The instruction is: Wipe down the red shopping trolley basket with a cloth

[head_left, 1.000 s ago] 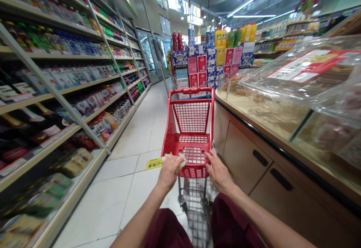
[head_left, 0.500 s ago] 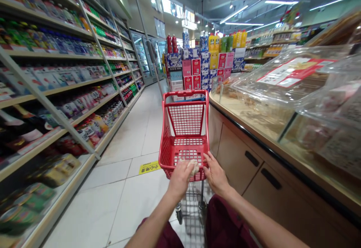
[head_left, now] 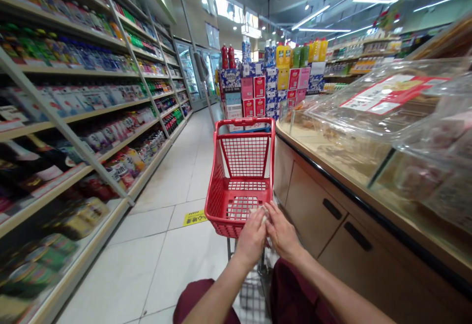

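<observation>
A small red shopping cart (head_left: pixel 239 201) with a plastic mesh basket stands right in front of me, nothing lying in its basket. My left hand (head_left: pixel 251 238) is closed on a crumpled whitish cloth (head_left: pixel 264 219), pressed against the basket's near rim by the right corner. Only bits of the cloth show between the fingers. Right beside it, my right hand (head_left: pixel 282 230) has its fingers curled at the same corner of the rim. Its fingertips meet those of my left hand, and its grip is partly hidden.
Drink shelves (head_left: pixel 121 112) run along the left. On the right stands a wooden counter (head_left: pixel 313 191) with clear plastic food packs (head_left: pixel 387 98). Stacked drink cartons (head_left: pixel 254 90) rise ahead of the cart. A yellow floor sign (head_left: pixel 194 218) lies on the white tiles.
My left hand has slid right along the near rim with the cloth, up to my right hand. The right hand stays at the corner. The view has shifted slightly.
</observation>
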### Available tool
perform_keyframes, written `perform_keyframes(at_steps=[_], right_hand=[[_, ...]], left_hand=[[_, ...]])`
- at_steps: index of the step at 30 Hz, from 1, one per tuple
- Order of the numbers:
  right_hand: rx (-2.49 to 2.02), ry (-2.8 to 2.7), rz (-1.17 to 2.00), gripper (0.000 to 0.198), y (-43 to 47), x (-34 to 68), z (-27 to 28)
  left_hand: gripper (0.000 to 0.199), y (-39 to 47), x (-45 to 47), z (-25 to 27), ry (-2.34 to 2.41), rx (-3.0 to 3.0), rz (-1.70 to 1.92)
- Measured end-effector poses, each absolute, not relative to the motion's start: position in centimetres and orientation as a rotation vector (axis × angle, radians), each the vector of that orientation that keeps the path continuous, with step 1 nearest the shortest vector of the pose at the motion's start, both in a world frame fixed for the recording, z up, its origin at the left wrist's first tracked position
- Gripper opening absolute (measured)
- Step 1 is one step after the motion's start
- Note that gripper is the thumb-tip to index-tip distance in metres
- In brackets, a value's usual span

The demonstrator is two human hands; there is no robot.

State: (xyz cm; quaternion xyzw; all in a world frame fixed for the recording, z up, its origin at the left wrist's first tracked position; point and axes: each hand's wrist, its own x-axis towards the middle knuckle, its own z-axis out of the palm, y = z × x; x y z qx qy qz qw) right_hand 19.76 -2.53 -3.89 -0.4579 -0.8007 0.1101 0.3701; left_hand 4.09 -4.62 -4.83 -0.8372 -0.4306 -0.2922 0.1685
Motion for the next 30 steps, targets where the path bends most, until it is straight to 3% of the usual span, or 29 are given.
perform_keyframes(at_steps=[3, 7, 14, 22, 30], right_hand=[[-1.171, -2.074, 0.312, 0.046, -2.2, 20.2, -3.8], [-1.174, -2.049, 0.308, 0.045, -2.2, 20.2, -3.7], [-1.209, -2.056, 0.211, 0.045, -2.2, 20.3, -3.8], [-1.132, -2.219, 0.069, 0.038, -1.9, 20.8, -3.6], [-1.176, -2.353, -0.088, 0.036, 0.6, 25.6, -4.5]], left_hand=[[0.035, -4.9, 1.3, -4.6, -1.104, -2.416, -0.767], [0.036, -5.7, -3.9, -4.1, -1.365, -2.215, -0.866], [0.035, -4.2, 3.8, -4.0, -1.297, -2.494, -0.755], [0.019, -4.9, -4.3, -1.7, -1.613, -2.449, -0.561], [0.021, -5.7, 2.7, -2.4, -1.685, -2.412, -0.478]])
